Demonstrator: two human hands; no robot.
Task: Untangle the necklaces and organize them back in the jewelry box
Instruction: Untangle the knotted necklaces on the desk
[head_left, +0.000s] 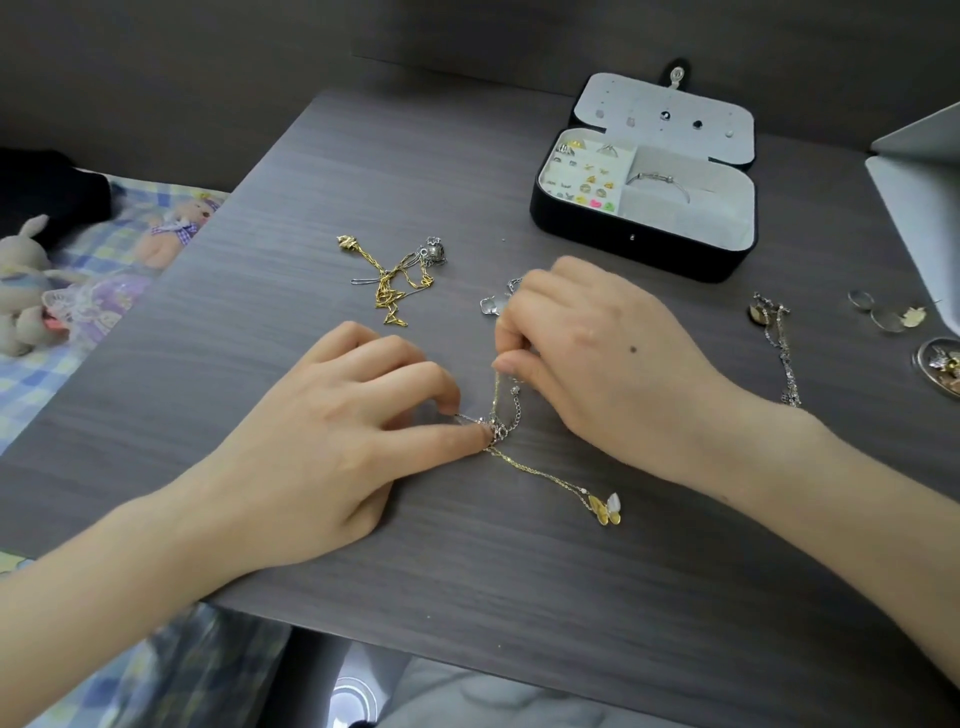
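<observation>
My left hand (343, 431) pinches a knot of thin silver and gold chains (496, 428) against the dark wooden table (519, 571). Just above it, my right hand (587, 358) pinches the upper strands of the same tangle. A gold chain trails from the knot to a gold butterfly pendant (605, 509). A silver pendant (491, 306) peeks out beyond my right fingers. A second tangle of gold and silver necklaces (397, 278) lies further back. The black jewelry box (644, 176) stands open at the back right, holding earrings, rings and a bangle.
A silver necklace (782, 348) lies stretched out at the right. Small round trinkets (883, 314) and a little dish (940, 364) sit by a laptop (924, 197) at the right edge. Plush toys (31, 291) lie on a checked blanket off the table's left side.
</observation>
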